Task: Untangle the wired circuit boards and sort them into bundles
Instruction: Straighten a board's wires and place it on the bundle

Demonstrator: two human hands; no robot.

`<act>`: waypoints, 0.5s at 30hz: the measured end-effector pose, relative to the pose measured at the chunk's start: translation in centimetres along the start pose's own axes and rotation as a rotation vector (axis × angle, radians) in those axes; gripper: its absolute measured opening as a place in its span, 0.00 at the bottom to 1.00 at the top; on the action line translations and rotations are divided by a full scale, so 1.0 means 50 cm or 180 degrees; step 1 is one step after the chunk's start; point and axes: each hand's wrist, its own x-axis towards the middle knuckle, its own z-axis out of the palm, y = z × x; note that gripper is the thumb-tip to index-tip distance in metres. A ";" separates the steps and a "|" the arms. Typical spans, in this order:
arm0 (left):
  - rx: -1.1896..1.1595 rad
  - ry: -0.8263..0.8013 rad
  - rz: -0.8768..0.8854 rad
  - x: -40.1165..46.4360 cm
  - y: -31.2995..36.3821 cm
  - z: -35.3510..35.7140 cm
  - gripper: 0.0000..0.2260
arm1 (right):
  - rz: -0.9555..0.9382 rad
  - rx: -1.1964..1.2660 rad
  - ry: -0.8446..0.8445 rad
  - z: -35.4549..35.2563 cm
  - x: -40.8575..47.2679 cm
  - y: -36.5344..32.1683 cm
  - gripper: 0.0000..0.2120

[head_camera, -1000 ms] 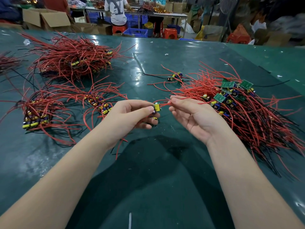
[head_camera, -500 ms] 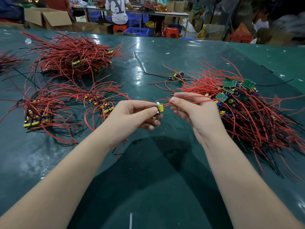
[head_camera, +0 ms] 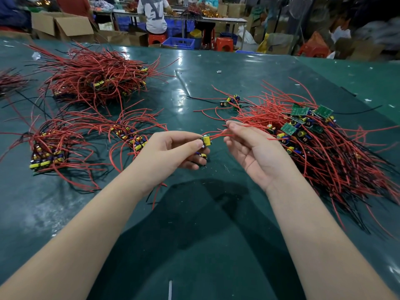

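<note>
My left hand (head_camera: 173, 150) pinches a small circuit board (head_camera: 206, 140) with a yellow part between thumb and forefinger, and more boards (head_camera: 202, 155) sit under its curled fingers. Red wires (head_camera: 217, 133) run from the board to my right hand (head_camera: 249, 148), whose fingertips pinch them just left of the big tangled pile of wired boards (head_camera: 324, 148). Sorted bundles lie to the left: one (head_camera: 47, 156) at the far left, one (head_camera: 129, 137) beside my left hand, and a larger heap (head_camera: 97, 79) behind them.
The work lies on a dark green table (head_camera: 194, 234). A few loose boards (head_camera: 232, 101) sit behind my hands. A white strip (head_camera: 170, 289) lies near the front edge. Cardboard boxes (head_camera: 62, 26), stools and seated people are beyond the far edge.
My right hand has drawn slightly away from the left along the red wires, and its palm now turns more upward. The board in my left hand stays in place.
</note>
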 end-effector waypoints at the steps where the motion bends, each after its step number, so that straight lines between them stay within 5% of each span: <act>1: 0.0006 0.0041 0.0013 0.001 0.000 0.000 0.07 | 0.0032 0.0120 0.0051 0.000 0.000 -0.001 0.03; 6: 0.0389 0.0127 0.0150 0.003 -0.003 0.000 0.09 | 0.0382 0.0545 0.0142 -0.004 0.000 -0.010 0.08; 15: 0.0623 0.0257 0.0407 0.002 0.002 -0.007 0.10 | -0.0215 -0.0750 0.0301 -0.013 -0.003 -0.017 0.05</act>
